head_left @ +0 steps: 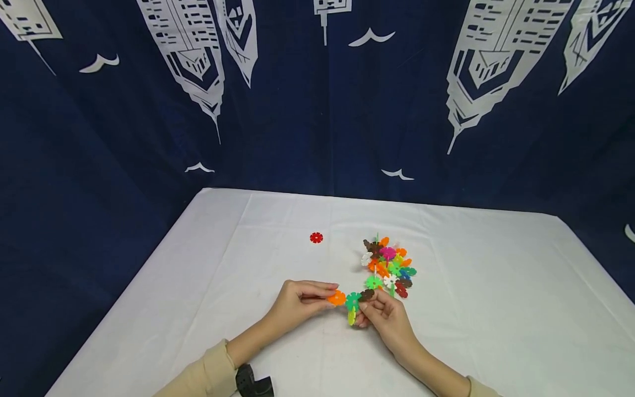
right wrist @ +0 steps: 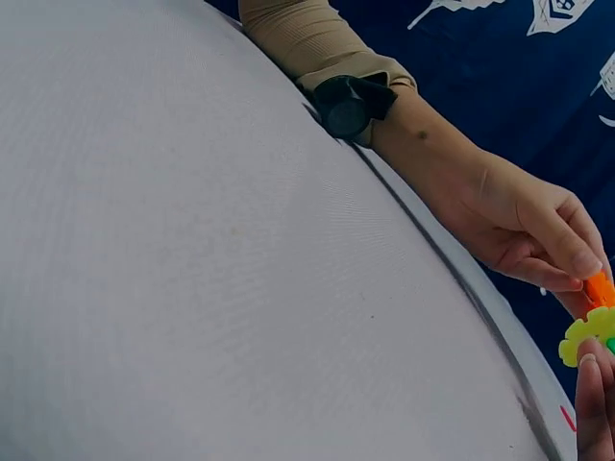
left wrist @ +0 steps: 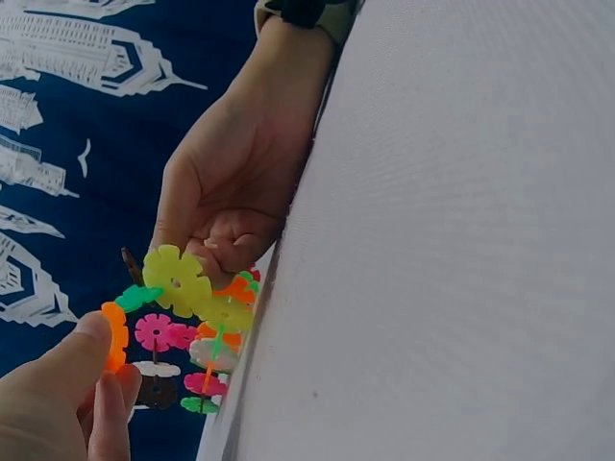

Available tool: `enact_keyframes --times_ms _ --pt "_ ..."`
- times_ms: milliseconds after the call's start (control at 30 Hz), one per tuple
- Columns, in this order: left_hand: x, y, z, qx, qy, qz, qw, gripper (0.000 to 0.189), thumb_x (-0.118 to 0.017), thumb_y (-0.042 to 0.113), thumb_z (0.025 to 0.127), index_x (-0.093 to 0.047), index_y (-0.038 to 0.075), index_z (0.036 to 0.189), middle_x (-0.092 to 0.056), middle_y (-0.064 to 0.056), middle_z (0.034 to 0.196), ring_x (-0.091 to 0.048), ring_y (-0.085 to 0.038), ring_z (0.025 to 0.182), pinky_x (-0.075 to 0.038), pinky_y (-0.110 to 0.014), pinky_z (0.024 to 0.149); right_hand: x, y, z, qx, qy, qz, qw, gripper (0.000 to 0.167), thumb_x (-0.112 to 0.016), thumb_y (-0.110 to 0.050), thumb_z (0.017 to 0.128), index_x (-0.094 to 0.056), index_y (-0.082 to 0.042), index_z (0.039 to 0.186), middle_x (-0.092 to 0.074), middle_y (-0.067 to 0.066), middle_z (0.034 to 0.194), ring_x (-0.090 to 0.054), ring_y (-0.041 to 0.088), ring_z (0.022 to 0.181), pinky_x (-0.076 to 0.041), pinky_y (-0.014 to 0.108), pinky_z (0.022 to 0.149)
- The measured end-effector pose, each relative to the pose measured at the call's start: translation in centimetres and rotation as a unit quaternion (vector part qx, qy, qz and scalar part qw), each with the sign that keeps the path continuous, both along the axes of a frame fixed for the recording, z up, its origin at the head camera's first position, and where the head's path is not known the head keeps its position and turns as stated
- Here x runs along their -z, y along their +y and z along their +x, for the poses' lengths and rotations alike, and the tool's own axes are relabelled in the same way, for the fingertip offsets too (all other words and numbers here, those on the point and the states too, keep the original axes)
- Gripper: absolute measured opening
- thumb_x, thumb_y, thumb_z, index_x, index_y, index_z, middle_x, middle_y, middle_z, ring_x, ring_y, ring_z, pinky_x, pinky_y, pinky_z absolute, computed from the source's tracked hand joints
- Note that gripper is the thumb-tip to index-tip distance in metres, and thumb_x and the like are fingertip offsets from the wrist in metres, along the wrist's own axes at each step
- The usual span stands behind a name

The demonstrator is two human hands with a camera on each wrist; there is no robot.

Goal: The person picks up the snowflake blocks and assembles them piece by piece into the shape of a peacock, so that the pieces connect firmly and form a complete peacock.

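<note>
My left hand (head_left: 300,302) pinches an orange notched flower disc (head_left: 337,298) between thumb and fingers. My right hand (head_left: 389,321) grips a small joined piece at its dark brown disc (head_left: 366,295). That piece also has a teal-green disc (head_left: 353,301) and yellow discs (head_left: 351,316) hanging below. The orange disc meets the green one edge to edge; whether their slots are locked, I cannot tell. In the left wrist view a yellow disc (left wrist: 177,280) faces the camera below the right hand's fingers. Only the right fingertips (right wrist: 592,399) show in the right wrist view.
A built cluster of many-coloured flower discs (head_left: 389,264) stands just beyond my right hand. One loose red disc (head_left: 316,237) lies farther back on the white-covered table (head_left: 258,248). A dark blue printed curtain (head_left: 317,121) hangs behind the table.
</note>
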State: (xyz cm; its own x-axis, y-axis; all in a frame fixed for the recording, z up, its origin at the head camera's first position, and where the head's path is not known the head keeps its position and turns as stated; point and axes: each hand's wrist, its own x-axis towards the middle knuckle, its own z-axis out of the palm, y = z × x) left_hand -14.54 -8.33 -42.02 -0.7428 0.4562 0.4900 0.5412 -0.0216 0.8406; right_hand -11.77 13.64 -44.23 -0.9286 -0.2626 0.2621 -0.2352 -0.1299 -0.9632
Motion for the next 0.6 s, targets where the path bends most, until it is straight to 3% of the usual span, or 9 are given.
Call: enact_keyframes --times_ms 67,200,400,600 --pt "-0.6 0.0 0.3 0.010 -0.062 0.015 0.9979 0.021 -0.071 -0.011 0.076 -0.067 -0.014 0.097 -0.062 -0.026 0.104 -0.064 -0.025 0.095 -0.053 -0.033 0.073 0.0 0.0 0.0 0.002 0.017 0.001 0.9998 0.006 -0.053 0.009 0.090 -0.051 0.015 0.089 -0.063 0.015 0.072 -0.062 0.014 0.064 -0.054 0.028 0.058" --pt "-1.4 0.0 0.6 0.018 -0.115 0.020 0.9930 0.023 -0.070 -0.012 0.076 -0.065 -0.015 0.098 -0.064 -0.025 0.103 -0.065 -0.026 0.093 -0.053 -0.034 0.074 0.2 0.1 -0.1 0.007 0.049 0.007 0.9987 0.006 -0.051 0.016 0.087 -0.054 0.011 0.089 -0.062 0.018 0.073 -0.062 0.015 0.065 -0.054 0.028 0.058" --pt "-1.4 -0.1 0.7 0.029 -0.141 0.017 0.9894 0.029 -0.071 -0.013 0.075 -0.064 -0.015 0.102 -0.065 -0.023 0.100 -0.066 -0.023 0.088 -0.053 -0.035 0.073 0.4 0.0 -0.1 0.014 0.088 0.016 0.9959 0.007 -0.052 0.016 0.087 -0.054 0.010 0.088 -0.060 0.020 0.073 -0.062 0.017 0.065 -0.054 0.028 0.057" --pt "-1.4 0.0 0.6 0.038 -0.152 0.003 0.9877 0.028 -0.070 -0.013 0.075 -0.064 -0.015 0.103 -0.065 -0.023 0.101 -0.066 -0.019 0.087 -0.053 -0.034 0.074 0.4 0.0 0.0 0.018 0.100 0.025 0.9945 0.008 -0.052 0.017 0.087 -0.054 0.010 0.086 -0.059 0.019 0.074 -0.063 0.018 0.065 -0.055 0.030 0.057"
